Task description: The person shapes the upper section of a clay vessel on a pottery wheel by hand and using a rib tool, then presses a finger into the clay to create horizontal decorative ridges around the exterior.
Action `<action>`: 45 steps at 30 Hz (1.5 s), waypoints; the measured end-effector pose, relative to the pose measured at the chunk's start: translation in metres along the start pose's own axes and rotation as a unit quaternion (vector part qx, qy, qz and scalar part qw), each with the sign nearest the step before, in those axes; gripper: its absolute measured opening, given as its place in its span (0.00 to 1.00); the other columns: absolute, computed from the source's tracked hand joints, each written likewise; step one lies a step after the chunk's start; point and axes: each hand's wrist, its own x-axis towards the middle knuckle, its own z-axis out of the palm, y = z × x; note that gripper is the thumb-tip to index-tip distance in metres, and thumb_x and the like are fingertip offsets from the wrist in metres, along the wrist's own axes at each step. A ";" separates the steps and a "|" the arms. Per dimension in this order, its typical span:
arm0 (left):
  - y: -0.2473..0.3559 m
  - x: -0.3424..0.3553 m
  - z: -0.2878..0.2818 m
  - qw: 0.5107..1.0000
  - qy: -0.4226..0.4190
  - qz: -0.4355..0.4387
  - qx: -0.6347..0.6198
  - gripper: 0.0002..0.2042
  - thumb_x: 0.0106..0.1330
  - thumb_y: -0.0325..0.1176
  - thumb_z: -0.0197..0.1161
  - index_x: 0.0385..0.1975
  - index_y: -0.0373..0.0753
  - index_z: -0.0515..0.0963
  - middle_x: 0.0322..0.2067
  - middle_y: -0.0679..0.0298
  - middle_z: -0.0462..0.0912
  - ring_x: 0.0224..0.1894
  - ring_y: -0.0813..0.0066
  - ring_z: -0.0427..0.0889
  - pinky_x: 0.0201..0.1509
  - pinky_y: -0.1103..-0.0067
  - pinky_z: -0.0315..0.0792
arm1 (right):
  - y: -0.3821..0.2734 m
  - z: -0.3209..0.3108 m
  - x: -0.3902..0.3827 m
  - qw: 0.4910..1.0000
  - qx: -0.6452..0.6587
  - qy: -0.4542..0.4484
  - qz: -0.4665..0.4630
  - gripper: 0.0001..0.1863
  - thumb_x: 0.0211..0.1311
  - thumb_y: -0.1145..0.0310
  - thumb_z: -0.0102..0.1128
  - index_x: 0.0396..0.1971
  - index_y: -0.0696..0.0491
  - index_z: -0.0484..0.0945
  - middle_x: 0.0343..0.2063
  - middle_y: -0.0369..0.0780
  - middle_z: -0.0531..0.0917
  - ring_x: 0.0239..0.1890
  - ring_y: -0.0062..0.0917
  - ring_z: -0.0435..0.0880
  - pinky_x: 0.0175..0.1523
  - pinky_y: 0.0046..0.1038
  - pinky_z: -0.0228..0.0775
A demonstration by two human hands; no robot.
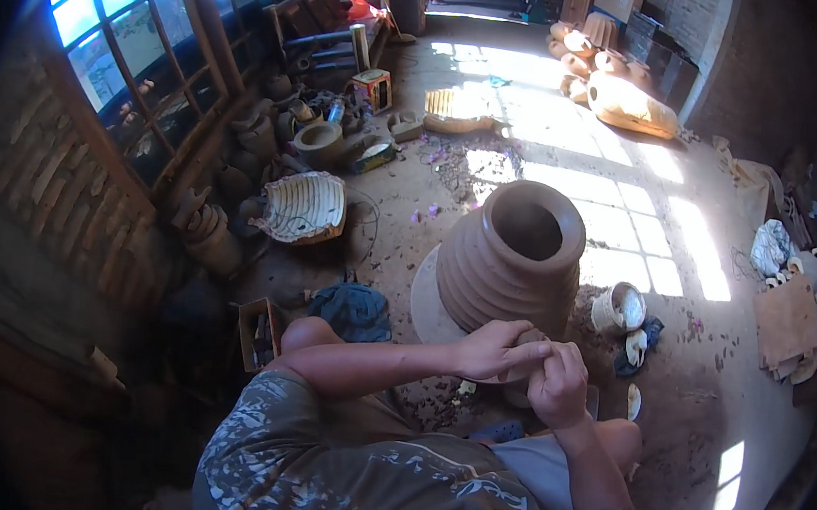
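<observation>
A large clay pot [510, 264] with ridged walls and a wide round mouth stands upright on a round base [424, 293] in front of me. My left hand [499, 350] and my right hand [559, 383] meet at its near side, low by the wall. The left fingers are bent, close against the right hand. Those of the right are closed in a pinch. Something clay-coloured seems to lie between the two hands, but the fingers hide most of it. Whether either hand touches the pot I cannot tell.
A bucket [619, 308] and dark cloth [651, 333] stand right of the pot. A blue cloth [351, 311] and ribbed curved piece [305, 206] lie left. Finished pots [626, 101] are stacked far right. Boards [787, 317] lean at the right; an open box [256, 336] sits by my left knee.
</observation>
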 end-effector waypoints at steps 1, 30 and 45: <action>-0.003 0.002 -0.005 0.999 0.009 0.031 0.009 0.27 0.80 0.57 0.60 0.48 0.31 0.76 0.28 0.58 0.82 0.27 0.75 0.84 0.32 0.72 0.78 | -0.003 -0.001 0.006 0.998 0.058 -0.004 0.018 0.16 0.63 0.77 0.67 0.50 0.65 0.81 0.37 0.49 0.82 0.39 0.46 0.84 0.46 0.41 0.80; 0.010 0.010 -0.027 0.984 -0.068 0.162 0.031 0.19 0.84 0.49 0.57 0.54 0.36 0.76 0.31 0.66 0.83 0.35 0.80 0.83 0.41 0.75 0.78 | 0.006 -0.037 0.026 0.982 0.177 -0.018 0.071 0.09 0.66 0.75 0.70 0.43 0.61 0.87 0.40 0.51 0.90 0.43 0.48 0.90 0.47 0.39 0.83; -0.011 -0.004 -0.025 0.962 0.234 0.094 -0.103 0.21 0.87 0.50 0.49 0.53 0.35 0.76 0.33 0.67 0.81 0.32 0.80 0.82 0.36 0.81 0.75 | 0.020 -0.032 0.020 0.990 0.036 0.111 0.074 0.07 0.66 0.78 0.70 0.42 0.61 0.85 0.37 0.47 0.88 0.36 0.39 0.89 0.42 0.35 0.81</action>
